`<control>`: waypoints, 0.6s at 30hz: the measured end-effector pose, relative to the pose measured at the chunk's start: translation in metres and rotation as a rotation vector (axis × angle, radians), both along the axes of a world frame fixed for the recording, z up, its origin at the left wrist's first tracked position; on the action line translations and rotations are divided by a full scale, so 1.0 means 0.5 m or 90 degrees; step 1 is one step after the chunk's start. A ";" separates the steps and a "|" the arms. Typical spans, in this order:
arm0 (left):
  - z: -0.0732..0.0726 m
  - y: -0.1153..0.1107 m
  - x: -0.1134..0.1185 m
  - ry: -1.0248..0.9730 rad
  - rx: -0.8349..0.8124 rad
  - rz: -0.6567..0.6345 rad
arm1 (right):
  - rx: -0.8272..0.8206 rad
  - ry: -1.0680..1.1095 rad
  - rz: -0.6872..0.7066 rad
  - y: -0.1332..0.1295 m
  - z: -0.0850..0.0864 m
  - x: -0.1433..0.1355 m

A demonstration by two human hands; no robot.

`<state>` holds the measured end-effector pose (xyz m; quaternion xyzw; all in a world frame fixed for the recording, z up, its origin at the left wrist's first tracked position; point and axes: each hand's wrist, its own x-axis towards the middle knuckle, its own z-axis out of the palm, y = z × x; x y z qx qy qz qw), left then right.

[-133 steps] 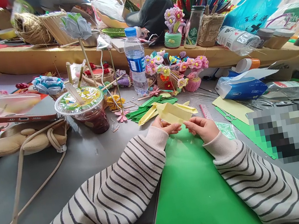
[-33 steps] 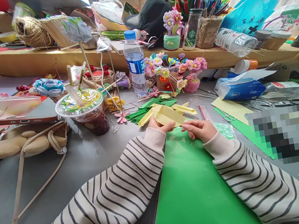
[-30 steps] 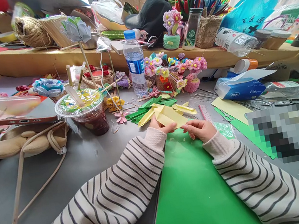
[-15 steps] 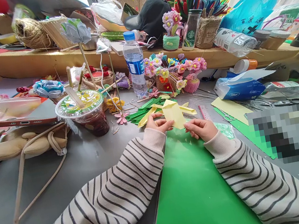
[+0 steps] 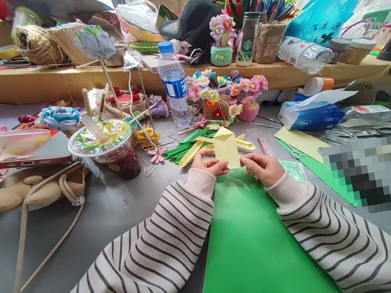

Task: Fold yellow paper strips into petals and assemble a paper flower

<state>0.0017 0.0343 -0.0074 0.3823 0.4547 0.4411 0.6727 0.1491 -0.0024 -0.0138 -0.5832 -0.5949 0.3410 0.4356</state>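
One folded yellow paper [image 5: 225, 148] stands upright, point at 12 o'clock, at the far end of the green sheet [image 5: 258, 246]. Left hand [image 5: 207, 164], at 8 o'clock, pinches its lower left edge; right hand [image 5: 263, 169], at 4 o'clock, pinches its lower right corner. Green strips [image 5: 185, 147]: 9 o'clock.

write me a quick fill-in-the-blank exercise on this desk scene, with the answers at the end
1. The left hand holds a small folded paper piece whose colour is ____.
2. The right hand comes out of a pale cloth sleeve patterned with dark ____.
3. The upright clear plastic bottle has a cap coloured ____.
4. The clear plastic cup of dark red drink stands to the person's ____ of that bottle.

Missing words: yellow; stripes; blue; left
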 end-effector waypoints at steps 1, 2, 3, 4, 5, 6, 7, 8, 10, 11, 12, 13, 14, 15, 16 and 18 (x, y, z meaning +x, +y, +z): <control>0.002 0.000 0.000 0.007 0.005 -0.002 | 0.039 -0.035 -0.019 0.001 -0.001 0.002; 0.003 0.000 -0.001 0.012 0.014 -0.005 | 0.076 -0.065 -0.033 0.001 -0.001 0.003; 0.004 -0.001 -0.001 0.017 0.023 -0.007 | 0.107 -0.089 -0.039 0.001 -0.001 0.003; 0.005 -0.001 -0.001 0.021 0.031 -0.006 | 0.132 -0.106 -0.033 0.001 -0.001 0.003; 0.005 -0.002 -0.001 0.025 0.037 -0.006 | 0.154 -0.116 -0.022 0.001 0.000 0.003; 0.005 -0.003 -0.002 0.028 0.040 -0.006 | 0.175 -0.122 -0.010 0.000 0.000 0.003; 0.005 -0.003 -0.002 0.033 0.040 -0.006 | 0.193 -0.126 -0.003 0.000 0.000 0.002; 0.005 -0.004 -0.002 0.038 0.041 -0.004 | 0.204 -0.128 -0.002 -0.001 0.000 0.002; 0.003 -0.003 -0.002 0.044 0.046 -0.003 | 0.209 -0.125 -0.007 -0.002 0.000 0.003; 0.001 -0.003 -0.002 0.045 0.048 -0.003 | 0.206 -0.122 -0.009 -0.002 0.000 0.003; 0.000 -0.002 -0.002 0.045 0.049 -0.002 | 0.205 -0.122 -0.004 -0.002 0.000 0.004; -0.002 -0.001 -0.002 0.044 0.050 -0.002 | 0.206 -0.128 0.010 -0.002 0.000 0.005; -0.004 -0.001 -0.002 0.042 0.050 -0.002 | 0.210 -0.143 0.033 -0.002 0.000 0.006; -0.006 0.000 -0.001 0.040 0.051 -0.002 | 0.218 -0.164 0.059 -0.002 0.000 0.007; -0.008 0.001 -0.001 0.039 0.053 -0.002 | 0.231 -0.189 0.085 -0.001 0.001 0.007; -0.010 0.001 -0.001 0.038 0.060 -0.003 | 0.263 -0.228 0.117 0.000 0.002 0.006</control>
